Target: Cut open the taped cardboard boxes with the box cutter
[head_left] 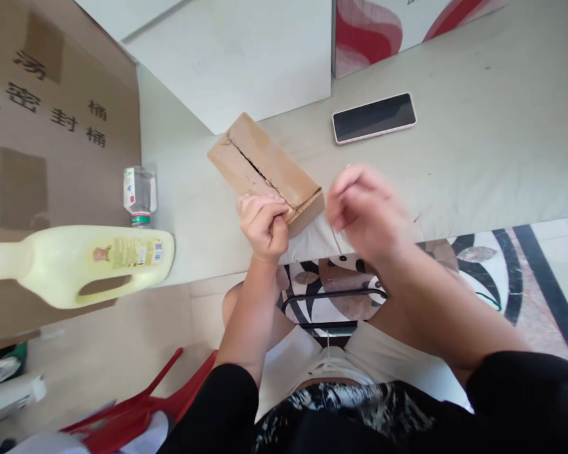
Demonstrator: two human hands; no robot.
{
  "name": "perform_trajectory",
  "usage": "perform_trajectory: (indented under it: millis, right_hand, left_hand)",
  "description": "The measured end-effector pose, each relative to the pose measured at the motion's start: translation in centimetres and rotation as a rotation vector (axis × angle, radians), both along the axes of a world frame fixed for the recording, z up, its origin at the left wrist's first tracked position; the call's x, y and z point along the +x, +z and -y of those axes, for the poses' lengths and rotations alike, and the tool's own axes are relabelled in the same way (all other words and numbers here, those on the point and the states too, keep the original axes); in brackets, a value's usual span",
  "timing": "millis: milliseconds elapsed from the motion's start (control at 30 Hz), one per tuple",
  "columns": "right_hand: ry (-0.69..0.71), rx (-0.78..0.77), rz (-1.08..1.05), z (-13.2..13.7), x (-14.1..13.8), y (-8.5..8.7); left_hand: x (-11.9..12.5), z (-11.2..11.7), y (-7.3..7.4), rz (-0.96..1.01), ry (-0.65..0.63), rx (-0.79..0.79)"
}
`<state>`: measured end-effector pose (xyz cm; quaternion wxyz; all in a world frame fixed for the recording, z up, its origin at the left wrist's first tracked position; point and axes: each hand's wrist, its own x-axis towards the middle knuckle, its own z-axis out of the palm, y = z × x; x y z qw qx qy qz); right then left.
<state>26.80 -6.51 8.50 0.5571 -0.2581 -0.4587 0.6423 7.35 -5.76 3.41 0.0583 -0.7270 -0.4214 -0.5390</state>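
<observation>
A small brown cardboard box (260,165) lies on the pale table (478,157), its top flaps meeting in a dark seam. My left hand (264,224) is closed on the box's near corner, gripping it at the table's front edge. My right hand (366,211) hovers just right of the box, blurred by motion, its fingers curled together. Whether anything sits in those fingers cannot be made out.
A black phone in a pink case (373,117) lies face up behind the box. A yellow jug (80,261) lies on its side at the left, a small clear bottle (139,194) behind it. Large cardboard cartons (52,113) stand left; a red chair (142,410) sits below.
</observation>
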Motion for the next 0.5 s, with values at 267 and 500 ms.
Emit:
perform_trajectory:
  millis: [267,500]
  right_hand:
    - [-0.399,-0.226,1.443,-4.5,5.1,-4.3]
    - [-0.221,-0.165,1.726,-4.5,4.9,-5.3]
  left_hand:
    - [-0.6,-0.6,-0.2,0.056,-0.021,0.02]
    - [-1.1,-0.8,-0.2,0.021,-0.064,0.051]
